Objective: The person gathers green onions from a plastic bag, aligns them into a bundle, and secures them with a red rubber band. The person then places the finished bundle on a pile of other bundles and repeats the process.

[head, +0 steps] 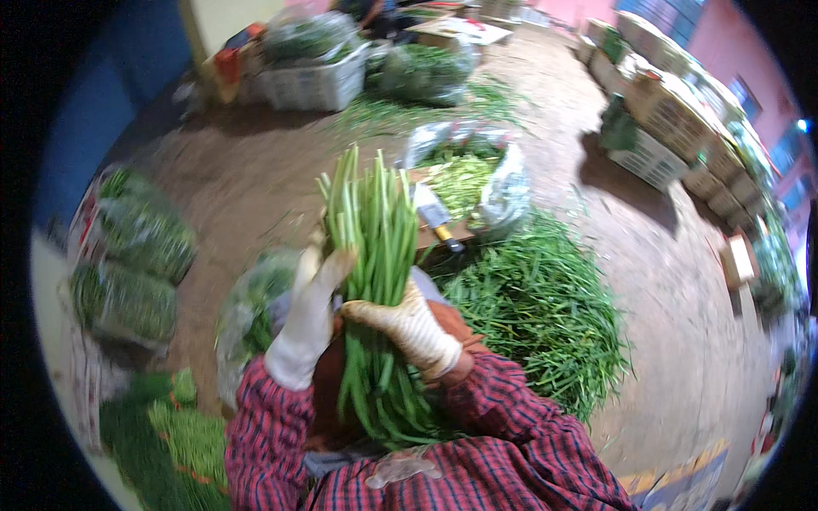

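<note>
Both of my hands are gloved and hold one upright bunch of long green leafy stalks (383, 255), perhaps garlic chives, in front of my body. My left hand (311, 306) grips its left side, thumb laid across the stalks. Lower down, my right hand (409, 326) wraps the bunch from the right. The pale cut ends point away from me and the leaves hang toward my lap. Just beyond, a knife (438, 216) with a broad blade and a yellow-and-black handle lies on a wooden board (450, 235).
A plastic-lined container (508, 185) holds pale stalk trimmings (461, 185). Loose greens (543, 313) are heaped at my right. Bagged greens (144, 223) and tied bundles (188, 434) lie left. Crates (671, 115) line the right wall; a person (367, 13) is partly visible at the back.
</note>
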Demonstrator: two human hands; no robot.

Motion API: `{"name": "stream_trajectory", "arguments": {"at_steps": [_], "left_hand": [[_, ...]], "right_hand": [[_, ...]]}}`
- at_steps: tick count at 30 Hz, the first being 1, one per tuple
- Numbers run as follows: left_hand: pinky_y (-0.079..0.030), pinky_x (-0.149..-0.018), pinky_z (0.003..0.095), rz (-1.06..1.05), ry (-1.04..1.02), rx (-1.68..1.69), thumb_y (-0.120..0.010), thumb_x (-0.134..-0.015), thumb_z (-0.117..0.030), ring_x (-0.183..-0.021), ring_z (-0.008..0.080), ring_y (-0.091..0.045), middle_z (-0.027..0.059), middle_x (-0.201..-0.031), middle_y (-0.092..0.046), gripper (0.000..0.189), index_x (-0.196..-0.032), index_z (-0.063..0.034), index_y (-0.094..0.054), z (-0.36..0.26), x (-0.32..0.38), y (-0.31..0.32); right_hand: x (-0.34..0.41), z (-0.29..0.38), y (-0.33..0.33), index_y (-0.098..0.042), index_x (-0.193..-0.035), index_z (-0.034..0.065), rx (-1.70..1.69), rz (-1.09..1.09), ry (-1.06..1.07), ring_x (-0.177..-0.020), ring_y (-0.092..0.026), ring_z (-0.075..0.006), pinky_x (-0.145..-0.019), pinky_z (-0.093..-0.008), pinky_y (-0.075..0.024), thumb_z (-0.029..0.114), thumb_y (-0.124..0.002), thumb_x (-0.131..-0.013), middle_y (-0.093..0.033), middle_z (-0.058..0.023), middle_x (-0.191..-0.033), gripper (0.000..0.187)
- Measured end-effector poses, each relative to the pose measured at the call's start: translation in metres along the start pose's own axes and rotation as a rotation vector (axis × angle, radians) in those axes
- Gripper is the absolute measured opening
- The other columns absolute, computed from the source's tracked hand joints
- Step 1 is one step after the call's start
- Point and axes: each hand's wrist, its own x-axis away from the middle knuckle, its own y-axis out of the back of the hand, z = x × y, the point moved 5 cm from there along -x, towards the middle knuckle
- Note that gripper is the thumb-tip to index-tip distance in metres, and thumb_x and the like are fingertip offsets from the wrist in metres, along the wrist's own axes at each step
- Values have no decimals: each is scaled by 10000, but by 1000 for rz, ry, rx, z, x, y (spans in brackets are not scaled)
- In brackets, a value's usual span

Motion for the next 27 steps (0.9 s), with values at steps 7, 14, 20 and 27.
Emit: {"name": "stream_trajectory", "arguments": {"at_steps": [7,14,20,27], "left_hand": [[-502,-897,322,229,407,-304,-806,-765,-88,-1020,194,-629,60,-1120,-655,637,-1320,-22,-501,63,62,-13],[-563,-585,325,334,746,-143,-739,-791,-79,-631,226,-668,144,-916,-685,496,-1234,10,-534,64,85,13],[-534,-575,310,370,922,-222,-736,-781,-60,-631,200,-647,136,-933,-690,474,-1211,29,-557,71,121,41],[-493,-664,266,241,1084,-211,-728,-768,-64,-768,136,-622,79,-1008,-660,527,-1261,1,-554,70,155,44]], "right_hand": [[14,26,20,-527,-1260,66,-89,-318,230,-984,-613,-130,-834,-294,-515,57,-786,-803,-643,-21,-1096,525],[54,12,105,-202,-1532,256,-275,-361,19,-1214,-516,-227,-1046,-377,-425,70,-656,-887,-426,-106,-1439,811],[67,14,130,-276,-1496,106,-310,-215,76,-1156,-572,-201,-1013,-346,-460,125,-690,-905,-576,-98,-1275,722],[112,-10,149,-547,-1276,62,103,-354,-307,-869,-587,-129,-803,-266,-504,116,-720,-838,-628,-26,-1079,475]]}}
